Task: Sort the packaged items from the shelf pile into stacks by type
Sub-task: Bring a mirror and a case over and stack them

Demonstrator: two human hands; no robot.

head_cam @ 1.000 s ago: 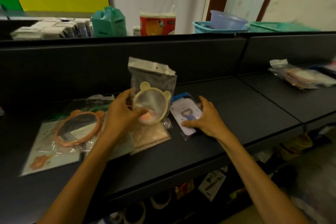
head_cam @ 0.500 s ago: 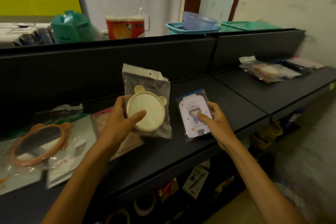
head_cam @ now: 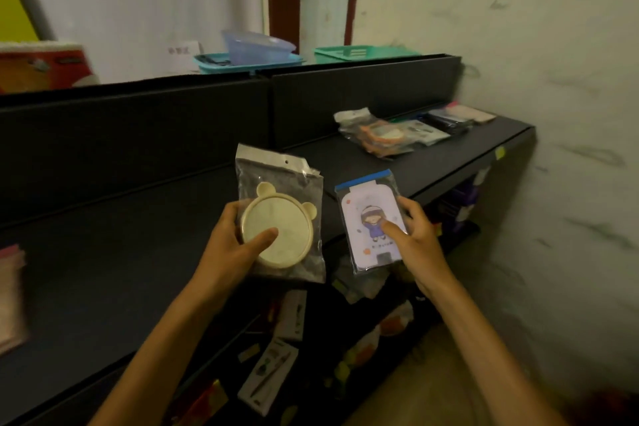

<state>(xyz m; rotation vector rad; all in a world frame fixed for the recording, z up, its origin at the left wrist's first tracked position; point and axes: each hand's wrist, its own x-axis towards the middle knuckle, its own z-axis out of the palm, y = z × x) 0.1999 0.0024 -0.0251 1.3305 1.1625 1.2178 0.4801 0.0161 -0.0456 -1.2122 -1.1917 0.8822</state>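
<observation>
Head cam: I see both hands up in front of the black shelf (head_cam: pixel 138 252), each holding one packaged item above its front edge. Left hand (head_cam: pixel 228 249) grips a clear bag with a cream bear-eared round mirror (head_cam: pixel 276 230): thumb across the disc face, fingers curled behind the bag. Bag is upright, tilted slightly. Right hand (head_cam: pixel 415 239) pinches a blue-topped pouch with a cartoon-girl card (head_cam: pixel 371 221): thumb pressed on the card front, fingers wrapped round the right edge. The two packages sit side by side, close but apart. Further along the shelf on the right I see a stack of bagged orange-rimmed items (head_cam: pixel 380 135), with darker packages (head_cam: pixel 446 121) just past it near the wall. Pink package (head_cam: pixel 10 294) at far left edge, blurred. Teal baskets (head_cam: pixel 249 62) on the top ledge. More boxed stuff on the lower shelf, can't tell what.
</observation>
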